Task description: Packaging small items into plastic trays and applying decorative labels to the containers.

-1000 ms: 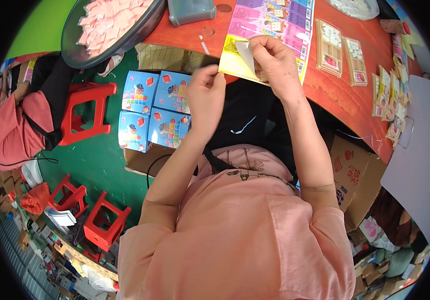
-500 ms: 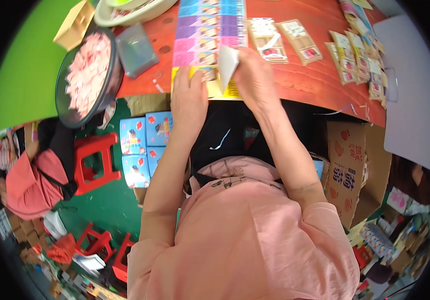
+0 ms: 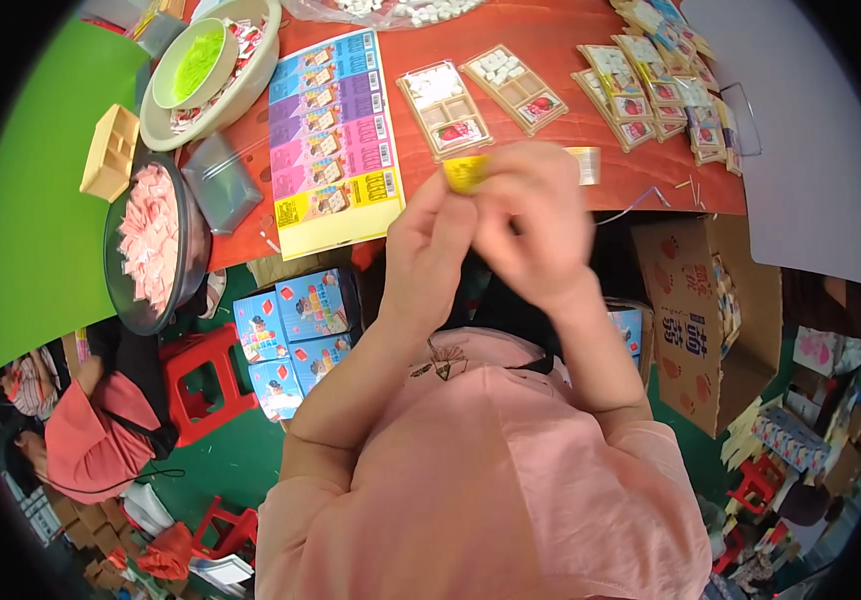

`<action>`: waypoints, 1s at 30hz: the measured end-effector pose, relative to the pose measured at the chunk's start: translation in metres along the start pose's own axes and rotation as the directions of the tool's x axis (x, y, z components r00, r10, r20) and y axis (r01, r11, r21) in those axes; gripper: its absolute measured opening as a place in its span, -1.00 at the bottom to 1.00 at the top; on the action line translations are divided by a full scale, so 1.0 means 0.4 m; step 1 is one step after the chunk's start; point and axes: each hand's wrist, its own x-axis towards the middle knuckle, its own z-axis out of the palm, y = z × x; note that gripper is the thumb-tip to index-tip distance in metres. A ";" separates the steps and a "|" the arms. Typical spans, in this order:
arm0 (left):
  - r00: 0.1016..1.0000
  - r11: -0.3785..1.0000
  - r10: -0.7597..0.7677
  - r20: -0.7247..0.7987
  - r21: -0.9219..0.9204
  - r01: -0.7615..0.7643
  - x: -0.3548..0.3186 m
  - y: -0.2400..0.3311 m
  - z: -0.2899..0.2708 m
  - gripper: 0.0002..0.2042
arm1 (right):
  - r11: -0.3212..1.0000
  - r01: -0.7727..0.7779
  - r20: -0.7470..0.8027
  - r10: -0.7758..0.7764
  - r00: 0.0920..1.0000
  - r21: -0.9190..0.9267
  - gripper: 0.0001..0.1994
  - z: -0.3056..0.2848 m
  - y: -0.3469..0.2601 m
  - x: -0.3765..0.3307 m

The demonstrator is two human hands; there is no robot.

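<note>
My hands meet above the table's near edge. A yellow label (image 3: 464, 174) is pinched at the fingertips of my left hand (image 3: 431, 250), whose fingers are closed. My right hand (image 3: 536, 225), smeared by motion, bends over the same label; its fingertips are mostly hidden. A pale printed end (image 3: 587, 166) shows beyond its knuckles; I cannot tell whether it is part of that label. To the left lies a sheet of coloured labels (image 3: 336, 150), with a bare pale strip along its near edge. Behind my hands are two compartment trays (image 3: 446, 108) (image 3: 516, 90) with white pieces and strawberry-picture packets.
At left stand a dark bowl of pink packets (image 3: 194, 245), a clear plastic box (image 3: 221, 185), a wooden compartment box (image 3: 111, 150) and a cream basin (image 3: 269, 50) holding a green-filled bowl (image 3: 191, 65). Filled trays (image 3: 641, 90) are stacked at right. Below is an open carton (image 3: 686, 340).
Both hands have left the label sheet and come together, with a yellow label now off it. My view has shifted, so the sheet and trays appear further left.
</note>
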 end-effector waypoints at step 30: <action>0.882 0.817 0.144 -0.448 0.557 0.149 0.326 -0.148 -0.206 -0.59 | 0.762 -0.646 0.166 0.644 0.747 -0.047 -0.91 0.147 0.348 0.011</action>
